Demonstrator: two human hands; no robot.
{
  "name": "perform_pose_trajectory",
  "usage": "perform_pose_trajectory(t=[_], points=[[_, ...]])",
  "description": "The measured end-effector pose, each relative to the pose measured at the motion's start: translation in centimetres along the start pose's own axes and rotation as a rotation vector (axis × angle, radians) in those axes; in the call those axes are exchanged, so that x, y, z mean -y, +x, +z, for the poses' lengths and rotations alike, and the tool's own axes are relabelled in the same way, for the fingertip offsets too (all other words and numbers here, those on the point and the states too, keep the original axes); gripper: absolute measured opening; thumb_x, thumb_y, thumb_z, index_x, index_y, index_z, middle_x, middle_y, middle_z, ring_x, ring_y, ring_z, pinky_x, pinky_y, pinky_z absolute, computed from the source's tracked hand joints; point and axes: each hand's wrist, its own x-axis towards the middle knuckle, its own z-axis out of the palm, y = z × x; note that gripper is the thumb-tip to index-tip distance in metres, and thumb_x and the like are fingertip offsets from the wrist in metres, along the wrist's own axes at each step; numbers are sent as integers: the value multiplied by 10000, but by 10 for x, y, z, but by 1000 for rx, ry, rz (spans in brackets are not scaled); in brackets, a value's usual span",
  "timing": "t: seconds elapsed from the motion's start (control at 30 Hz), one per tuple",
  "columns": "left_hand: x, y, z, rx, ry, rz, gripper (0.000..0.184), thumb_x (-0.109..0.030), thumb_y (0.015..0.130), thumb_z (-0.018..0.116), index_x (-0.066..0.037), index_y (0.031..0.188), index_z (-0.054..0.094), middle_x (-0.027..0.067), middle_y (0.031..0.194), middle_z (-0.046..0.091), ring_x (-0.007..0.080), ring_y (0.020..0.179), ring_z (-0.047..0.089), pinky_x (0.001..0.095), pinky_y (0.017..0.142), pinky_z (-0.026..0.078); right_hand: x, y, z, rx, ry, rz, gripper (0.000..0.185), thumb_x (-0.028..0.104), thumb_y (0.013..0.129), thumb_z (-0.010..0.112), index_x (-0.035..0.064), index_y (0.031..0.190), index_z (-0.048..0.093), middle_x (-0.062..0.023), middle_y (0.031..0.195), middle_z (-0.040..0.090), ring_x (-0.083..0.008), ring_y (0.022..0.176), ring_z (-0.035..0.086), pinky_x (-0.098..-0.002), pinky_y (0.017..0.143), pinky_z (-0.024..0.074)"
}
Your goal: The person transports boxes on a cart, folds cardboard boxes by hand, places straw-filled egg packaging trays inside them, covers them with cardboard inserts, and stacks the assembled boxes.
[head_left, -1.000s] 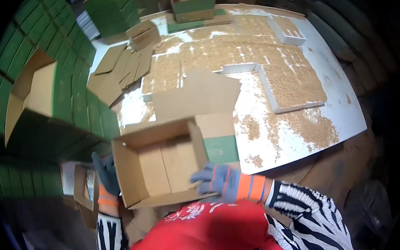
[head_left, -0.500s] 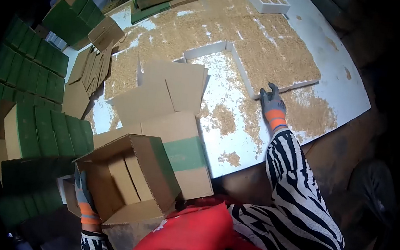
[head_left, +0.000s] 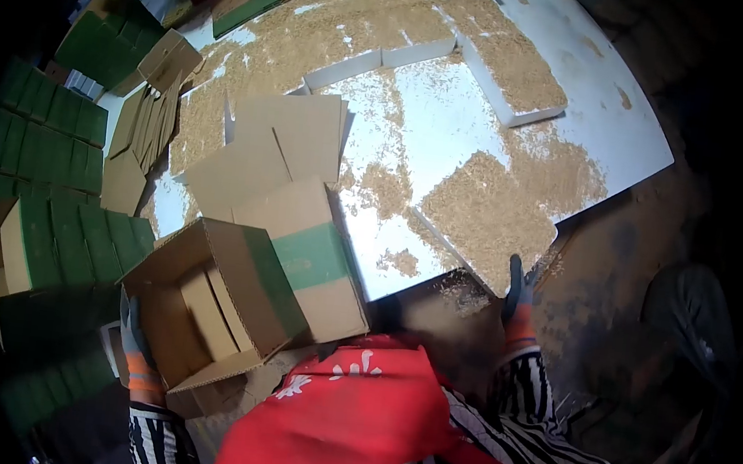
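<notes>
Filled tray (head_left: 458,253) gripped at near corner by right hand (head_left: 520,293), thumb up, slightly open; table (head_left: 449,117) edge overhung. Left hand (head_left: 138,348) laid along box (head_left: 230,303) side, fingers extended; grip can't be told.

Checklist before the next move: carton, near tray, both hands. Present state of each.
1. Carton open, inside reachable: ok, its mouth is uncovered.
2. Left hand at the carton: ok, it lies along the left side.
3. Right hand at the near tray: ok, it is at the near corner.
4. Right-hand grip secure: cannot tell, the hold under the tray is hidden.
5. Tray fully on the table: not ok, the near corner juts past the edge.
6. Shavings contained: not ok, some lie loose outside the tray.
</notes>
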Motion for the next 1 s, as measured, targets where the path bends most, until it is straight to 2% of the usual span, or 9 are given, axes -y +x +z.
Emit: perform_pose_trajectory(t=[0.17, 0.2, 0.33, 0.57, 0.6, 0.63, 0.7, 0.9, 1.0], points=[[52, 39, -26, 30, 304, 264, 381, -159, 1001, 436, -35, 1361, 430, 97, 1323, 486, 183, 1111, 535, 319, 948, 465, 88, 4, 12, 197, 275, 133, 589, 164, 897, 626, 18, 1410, 377, -127, 1385, 457, -242, 1217, 488, -339, 1027, 406], [41, 34, -16, -17, 264, 224, 380, -121, 992, 433, -41, 1363, 431, 100, 1332, 477, 186, 1095, 545, 318, 935, 474, 107, 1, 24, 166, 495, 334, 598, 164, 896, 632, 11, 1411, 371, -112, 1372, 473, -222, 1201, 496, -328, 1005, 427], [28, 25, -5, -22, 62, 113, 405, -62, 956, 465, -59, 1360, 448, 110, 1329, 483, 185, 1065, 565, 301, 892, 494, 188, -14, 56, 568, 665, 300, 455, 189, 1002, 440, -64, 1375, 380, -178, 1366, 486, -258, 1208, 520, -383, 1035, 434], [12, 6, 13, 16, -206, 145, 485, -281, 949, 564, -50, 1365, 473, 53, 1289, 550, 166, 1133, 537, 305, 974, 442, 298, -82, 152, 875, -130, -776, 346, 160, 944, 495, 44, 1259, 578, -207, 1417, 420, -325, 1221, 517, -381, 1016, 431], [9, 3, 15, 18, -351, 83, 497, -292, 952, 559, -38, 1370, 471, 50, 1313, 538, 156, 1159, 520, 297, 999, 421, 317, -97, 166, 911, -102, -729, 398, 142, 918, 532, 34, 1300, 518, -194, 1402, 435, -311, 1214, 518, -377, 1010, 433], [4, 1, 20, -21, 4, 205, 436, -234, 996, 451, -39, 1386, 451, 90, 1425, 440, 193, 1293, 402, 303, 1102, 281, 343, -109, 181, 994, 16, -449, 474, 125, 892, 568, 25, 1342, 457, -181, 1387, 450, -296, 1208, 520, -372, 1004, 436], [7, 0, 23, 45, -248, 201, 437, -236, 1004, 445, -6, 1376, 449, 80, 1423, 440, 182, 1284, 413, 303, 1092, 298, 383, -149, 209, 1034, 185, 21, 666, 89, 840, 641, 7, 1426, 335, -156, 1358, 480, -268, 1195, 524, -362, 992, 441], [-31, -32, 30, 232, -841, -60, 446, -296, 998, 484, -13, 1343, 476, 73, 1221, 589, 144, 1045, 575, 285, 920, 479, 373, -178, 254, 1101, 91, 157, 911, 146, 723, 821, 19, 1443, 278, -170, 1149, 611, -222, 1004, 624, -323, 828, 532], [-16, -25, 25, 145, -720, -59, 440, -330, 1003, 464, 0, 1288, 519, 81, 1194, 594, 142, 1025, 572, 287, 902, 480, 356, -186, 275, 1166, 54, 136, 912, 226, 741, 827, 11, 1439, 280, -165, 1131, 621, -179, 973, 622, -298, 818, 518]])
